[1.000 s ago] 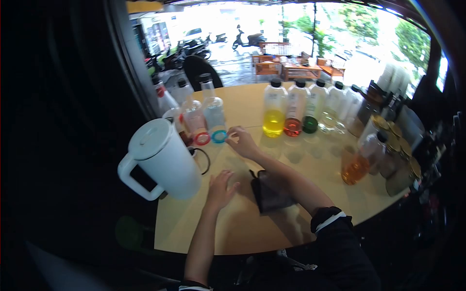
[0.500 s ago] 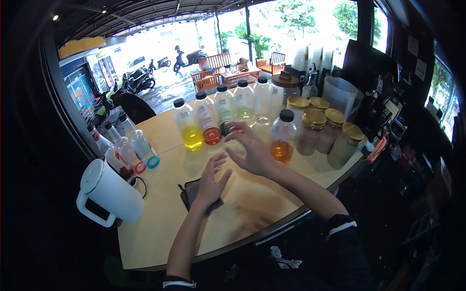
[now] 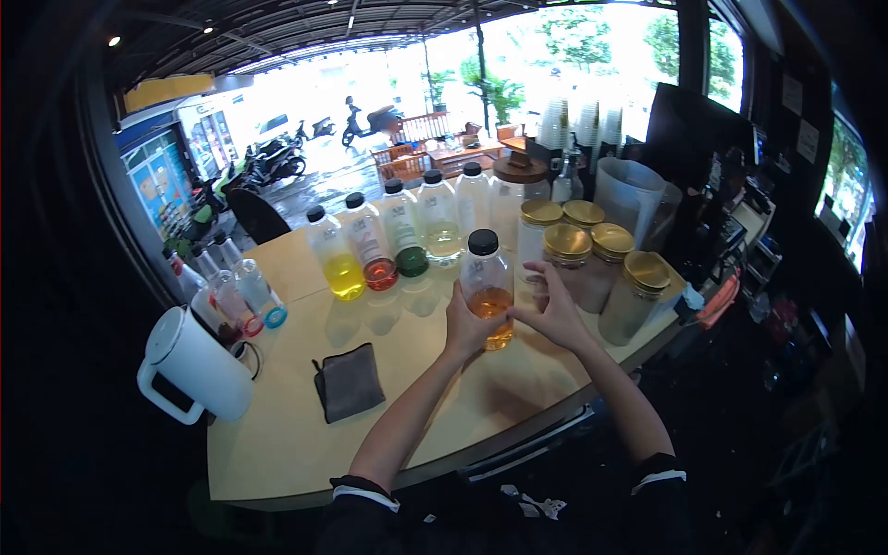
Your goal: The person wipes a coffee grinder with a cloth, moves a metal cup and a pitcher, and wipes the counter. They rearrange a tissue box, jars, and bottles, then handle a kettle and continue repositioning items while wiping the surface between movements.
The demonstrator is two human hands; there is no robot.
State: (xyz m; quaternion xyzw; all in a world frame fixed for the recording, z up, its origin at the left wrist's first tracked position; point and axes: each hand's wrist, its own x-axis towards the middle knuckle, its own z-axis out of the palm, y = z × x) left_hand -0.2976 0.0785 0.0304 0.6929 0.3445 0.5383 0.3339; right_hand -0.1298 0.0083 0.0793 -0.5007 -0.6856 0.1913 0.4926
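A clear bottle of orange liquid with a black cap (image 3: pixel 490 301) stands upright on the wooden table (image 3: pixel 425 370). My left hand (image 3: pixel 470 324) is wrapped round its left side, low on the bottle. On the right side my right hand (image 3: pixel 555 314) has its fingers spread, its thumb at the bottle and its other fingers apart from it. Behind stand bottles with yellow (image 3: pixel 344 276), red (image 3: pixel 379 270), green (image 3: pixel 410 259) and pale liquid (image 3: pixel 441 242). A folded grey cloth (image 3: pixel 350 383) lies to the left of my left forearm.
Gold-lidded jars (image 3: pixel 632 301) stand at the right, before a clear plastic pitcher (image 3: pixel 629 199). A white jug (image 3: pixel 199 365) and several small glass bottles (image 3: pixel 259 291) are at the left. Behind the bottle row is a large brown-lidded jar (image 3: pixel 518 199).
Both hands have moved right to the orange bottle, and my left hand has closed round it. The view has shifted, and the grey cloth is now uncovered.
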